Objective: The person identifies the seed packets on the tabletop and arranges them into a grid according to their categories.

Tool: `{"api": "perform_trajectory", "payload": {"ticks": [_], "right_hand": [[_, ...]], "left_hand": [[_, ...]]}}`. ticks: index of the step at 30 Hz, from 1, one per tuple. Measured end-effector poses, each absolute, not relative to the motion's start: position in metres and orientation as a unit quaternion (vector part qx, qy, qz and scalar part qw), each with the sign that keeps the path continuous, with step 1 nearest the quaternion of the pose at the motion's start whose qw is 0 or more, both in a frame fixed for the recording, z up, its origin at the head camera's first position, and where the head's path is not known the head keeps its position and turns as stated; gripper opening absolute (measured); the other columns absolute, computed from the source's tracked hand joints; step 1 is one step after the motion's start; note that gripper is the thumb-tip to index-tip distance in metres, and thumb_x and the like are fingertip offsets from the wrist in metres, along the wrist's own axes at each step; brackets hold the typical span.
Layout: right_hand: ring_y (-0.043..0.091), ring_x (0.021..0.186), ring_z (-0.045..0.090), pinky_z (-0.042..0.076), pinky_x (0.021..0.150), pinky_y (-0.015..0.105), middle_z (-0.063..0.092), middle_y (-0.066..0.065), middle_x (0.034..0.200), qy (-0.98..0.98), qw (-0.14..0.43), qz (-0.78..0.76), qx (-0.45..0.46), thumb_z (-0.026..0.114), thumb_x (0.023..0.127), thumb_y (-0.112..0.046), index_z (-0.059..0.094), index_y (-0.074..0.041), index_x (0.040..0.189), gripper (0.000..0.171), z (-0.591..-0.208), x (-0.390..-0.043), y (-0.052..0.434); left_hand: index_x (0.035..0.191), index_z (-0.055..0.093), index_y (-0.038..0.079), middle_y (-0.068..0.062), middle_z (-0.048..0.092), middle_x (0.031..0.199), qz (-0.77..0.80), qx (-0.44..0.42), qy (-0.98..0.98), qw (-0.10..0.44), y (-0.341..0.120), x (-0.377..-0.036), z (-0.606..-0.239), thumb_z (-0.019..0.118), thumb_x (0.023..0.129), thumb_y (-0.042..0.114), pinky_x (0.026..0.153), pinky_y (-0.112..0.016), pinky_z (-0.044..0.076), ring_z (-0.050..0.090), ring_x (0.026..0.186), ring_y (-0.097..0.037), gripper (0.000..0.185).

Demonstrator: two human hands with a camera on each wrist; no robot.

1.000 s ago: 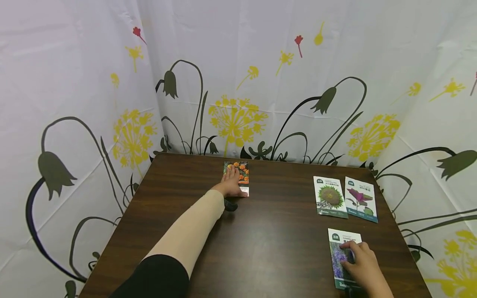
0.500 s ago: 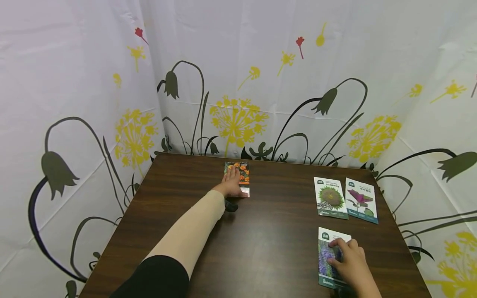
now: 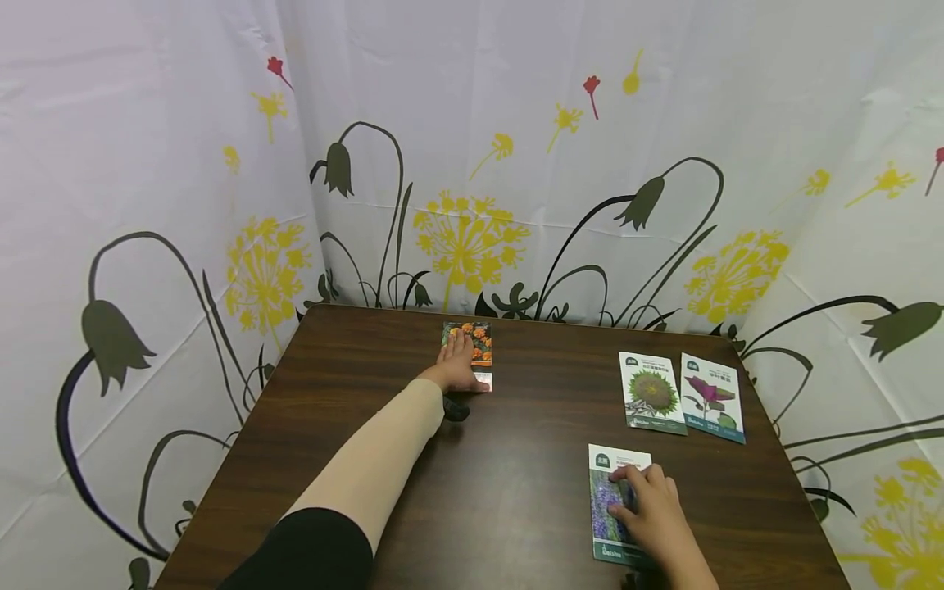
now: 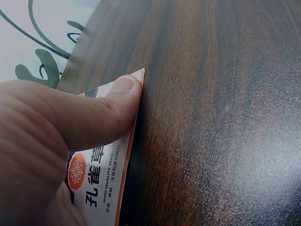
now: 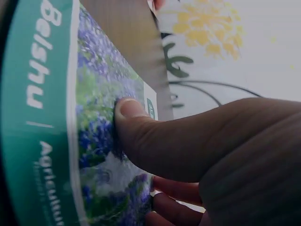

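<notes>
Pressing unevenly with your right grip point(image 3: 652, 512) could, I judged, have twisted the thin white-and-green packet with purple flowers point(image 3: 605, 506); with too little pressure, it could have slipped. It lay on the dark brown wood-grain surface point(image 3: 516, 483), nearer to you than the white packet with a round green flower head point(image 3: 653, 392). Your right thumb and index finger were bent and apart upon its face; whether others went underneath, I could not tell. Your left grip point(image 3: 454, 366) lay, fingers straight, over the rectangular packet with orange flowers point(image 3: 483, 347).

The left hand point(image 3: 457, 366) partly hides the far orange-flower packet point(image 3: 482, 346); fine print point(image 5: 41, 183) on the near purple-flower packet point(image 3: 603, 496) seems blurred.
</notes>
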State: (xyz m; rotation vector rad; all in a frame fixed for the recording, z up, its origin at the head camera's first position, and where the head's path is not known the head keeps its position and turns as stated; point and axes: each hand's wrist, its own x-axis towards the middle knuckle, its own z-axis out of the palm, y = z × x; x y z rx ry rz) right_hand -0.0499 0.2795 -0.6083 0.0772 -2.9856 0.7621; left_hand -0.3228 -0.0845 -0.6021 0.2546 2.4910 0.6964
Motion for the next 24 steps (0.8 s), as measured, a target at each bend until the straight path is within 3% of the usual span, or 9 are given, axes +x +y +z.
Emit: {"api": "perform_trajectory", "payload": {"ticks": [5, 8, 13, 18, 24], "right_hand": [[0.026, 0.097, 0.048, 0.039, 0.081, 0.040, 0.058, 0.008, 0.112, -0.968, 0.009, 0.247, 0.029, 0.094, 0.085, -0.017, 0.072, -0.023, 0.122, 0.044, -0.609, -0.055, 0.267], [0.030, 0.107, 0.052, 0.045, 0.087, 0.047, 0.060, 0.009, 0.122, -0.969, -0.012, 0.245, 0.036, 0.091, 0.089, -0.017, 0.070, -0.024, 0.129, 0.045, -0.608, -0.057, 0.264], [0.042, 0.125, 0.054, 0.047, 0.105, 0.061, 0.059, 0.018, 0.140, -0.963, -0.032, 0.262, 0.054, 0.088, 0.091, -0.011, 0.067, -0.020, 0.137, 0.051, -0.606, -0.057, 0.260], [0.049, 0.139, 0.048, 0.042, 0.115, 0.067, 0.048, 0.026, 0.161, -0.956, -0.045, 0.282, 0.073, 0.084, 0.094, -0.011, 0.062, -0.018, 0.147, 0.058, -0.608, -0.060, 0.253], [0.055, 0.151, 0.039, 0.038, 0.118, 0.076, 0.033, 0.026, 0.175, -0.941, -0.089, 0.316, 0.081, 0.079, 0.096, -0.008, 0.055, -0.018, 0.158, 0.067, -0.606, -0.066, 0.248]], "left_hand": [[0.175, -0.011, 0.007, -0.010, -0.034, 0.178, 0.263, 0.097, 0.924, 0.261, -0.084, -0.325, -0.604, 0.086, 0.094, 0.042, 0.137, -0.054, -0.014, -0.033, 0.166, -0.031, 0.131], [0.175, -0.011, 0.007, -0.010, -0.033, 0.179, 0.258, 0.099, 0.926, 0.259, -0.084, -0.327, -0.604, 0.086, 0.095, 0.044, 0.137, -0.054, -0.013, -0.032, 0.167, -0.031, 0.131], [0.174, -0.014, 0.009, -0.009, -0.036, 0.177, 0.248, 0.094, 0.925, 0.272, -0.084, -0.326, -0.602, 0.085, 0.095, 0.044, 0.137, -0.052, -0.015, -0.034, 0.165, -0.030, 0.131], [0.174, -0.013, 0.009, -0.010, -0.035, 0.178, 0.249, 0.097, 0.926, 0.266, -0.084, -0.326, -0.602, 0.084, 0.096, 0.043, 0.137, -0.052, -0.014, -0.034, 0.166, -0.030, 0.129], [0.174, -0.012, 0.008, -0.011, -0.034, 0.178, 0.249, 0.098, 0.927, 0.264, -0.084, -0.324, -0.604, 0.085, 0.095, 0.044, 0.137, -0.053, -0.014, -0.033, 0.166, -0.031, 0.130]]}}
